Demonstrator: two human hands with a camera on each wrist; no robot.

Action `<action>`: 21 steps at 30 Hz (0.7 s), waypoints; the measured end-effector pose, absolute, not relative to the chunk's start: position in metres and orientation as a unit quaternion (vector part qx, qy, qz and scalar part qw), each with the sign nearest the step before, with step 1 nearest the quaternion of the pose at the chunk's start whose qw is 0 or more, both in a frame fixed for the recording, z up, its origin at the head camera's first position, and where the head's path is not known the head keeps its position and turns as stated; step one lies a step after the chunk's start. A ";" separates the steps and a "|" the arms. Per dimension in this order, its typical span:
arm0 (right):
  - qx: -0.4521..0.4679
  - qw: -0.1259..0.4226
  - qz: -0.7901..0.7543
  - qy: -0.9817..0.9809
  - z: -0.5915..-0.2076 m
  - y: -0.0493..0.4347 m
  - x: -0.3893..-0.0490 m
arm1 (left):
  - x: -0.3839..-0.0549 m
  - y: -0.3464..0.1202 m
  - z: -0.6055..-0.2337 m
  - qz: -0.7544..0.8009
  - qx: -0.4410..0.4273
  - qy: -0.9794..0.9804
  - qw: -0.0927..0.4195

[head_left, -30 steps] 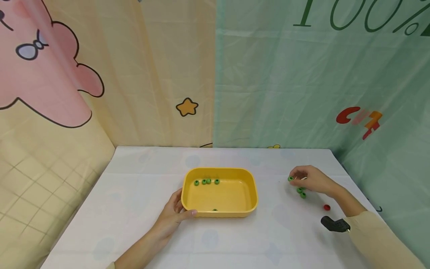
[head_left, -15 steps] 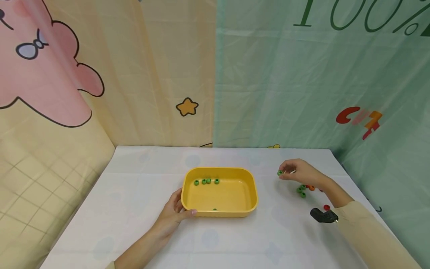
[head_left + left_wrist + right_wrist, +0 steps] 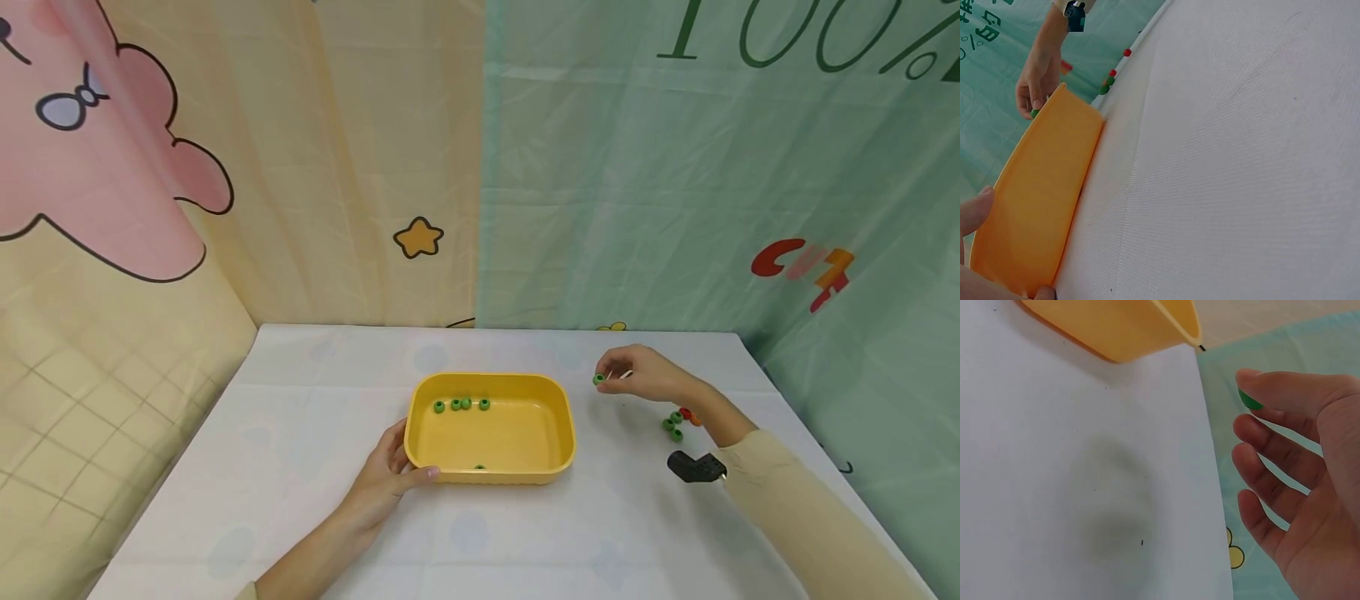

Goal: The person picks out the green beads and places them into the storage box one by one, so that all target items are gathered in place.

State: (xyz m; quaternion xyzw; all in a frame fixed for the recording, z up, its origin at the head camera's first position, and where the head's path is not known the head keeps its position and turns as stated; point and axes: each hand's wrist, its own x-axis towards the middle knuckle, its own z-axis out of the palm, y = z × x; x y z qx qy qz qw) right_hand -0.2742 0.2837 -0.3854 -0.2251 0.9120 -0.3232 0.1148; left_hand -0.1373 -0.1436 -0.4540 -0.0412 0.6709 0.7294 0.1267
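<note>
A yellow tray [image 3: 491,479] stands mid-table, with several green beads [image 3: 456,405] lying along its far side and one partly hidden behind the near wall. My left hand [image 3: 386,475] grips the tray's near left corner, the thumb over the rim. Right of the tray, raised above the cloth, my right hand [image 3: 645,372] pinches a green bead [image 3: 599,379] between thumb and index finger. The right wrist view shows that bead [image 3: 1249,400] mostly covered by the thumb, while the other fingers hang loosely curved.
On the table's right side lie several loose green beads [image 3: 668,424] beside red and orange beads [image 3: 695,419], partly behind the right forearm. A white cloth [image 3: 480,550] covers the table. Printed curtains [image 3: 615,192] hang behind it. A black device [image 3: 696,467] sits at the right wrist.
My right hand has moved left and away from the loose beads toward the tray, carrying the pinched green bead. The left hand and tray have stayed in place.
</note>
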 end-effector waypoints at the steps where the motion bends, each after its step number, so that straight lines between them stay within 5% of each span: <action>1: -0.225 0.118 -0.323 0.912 -0.385 0.281 -0.275 | -0.137 -0.143 -0.454 0.729 -0.042 0.671 0.127; 21: -0.281 0.134 -0.307 0.899 -0.365 0.225 -0.291 | -0.138 -0.142 -0.454 0.733 -0.038 0.668 0.124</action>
